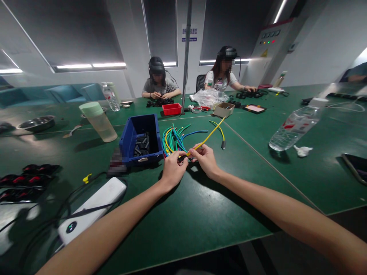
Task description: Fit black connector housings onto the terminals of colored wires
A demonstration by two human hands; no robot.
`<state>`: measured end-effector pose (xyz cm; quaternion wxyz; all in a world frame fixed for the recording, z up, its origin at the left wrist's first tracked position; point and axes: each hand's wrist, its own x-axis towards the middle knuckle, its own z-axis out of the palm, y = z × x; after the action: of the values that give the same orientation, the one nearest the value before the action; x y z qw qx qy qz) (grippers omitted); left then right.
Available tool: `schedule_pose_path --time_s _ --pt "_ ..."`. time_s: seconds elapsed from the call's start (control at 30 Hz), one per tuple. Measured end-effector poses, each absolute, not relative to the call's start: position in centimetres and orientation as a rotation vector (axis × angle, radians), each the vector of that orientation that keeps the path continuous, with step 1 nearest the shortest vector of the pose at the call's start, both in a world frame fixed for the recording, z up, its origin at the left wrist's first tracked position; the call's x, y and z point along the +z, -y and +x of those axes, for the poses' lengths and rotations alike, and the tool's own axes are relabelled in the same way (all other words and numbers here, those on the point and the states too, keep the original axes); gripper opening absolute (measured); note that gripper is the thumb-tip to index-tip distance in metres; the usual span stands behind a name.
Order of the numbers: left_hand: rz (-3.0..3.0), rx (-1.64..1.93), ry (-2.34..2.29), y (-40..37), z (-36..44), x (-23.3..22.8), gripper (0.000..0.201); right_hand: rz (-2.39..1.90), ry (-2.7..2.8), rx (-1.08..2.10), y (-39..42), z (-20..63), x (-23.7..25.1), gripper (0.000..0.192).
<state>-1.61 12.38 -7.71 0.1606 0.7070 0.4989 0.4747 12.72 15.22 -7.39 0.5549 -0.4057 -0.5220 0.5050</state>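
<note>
Yellow wire (pixel 207 140) pinched in right hand (pixel 205 160), left hand (pixel 172 170) gripping a black connector (pixel 181 157) at its end; many loose wires (pixel 172 139) wait unfitted.

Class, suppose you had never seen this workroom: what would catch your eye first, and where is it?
First, the two hands at centre: the left hand and right hand meet on a yellow wire that slants up and away over the green table. Just behind lies a fan of coloured wires, beside a blue bin of dark parts.
</note>
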Motion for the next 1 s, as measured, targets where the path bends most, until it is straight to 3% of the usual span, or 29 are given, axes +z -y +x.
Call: schedule_pose_path --time_s 0.77,1.0 --pt "1.991 1.344 -1.438 -12.44 -1.64 -7.84 0.013 -0.945 1.461 0.950 -14.97 12.98 -7.45 0.027" --pt "2.044 1.383 -1.417 -12.38 -1.72 -7.75 0.013 -0.933 1.235 1.368 -15.35 13.13 -7.35 0.032"
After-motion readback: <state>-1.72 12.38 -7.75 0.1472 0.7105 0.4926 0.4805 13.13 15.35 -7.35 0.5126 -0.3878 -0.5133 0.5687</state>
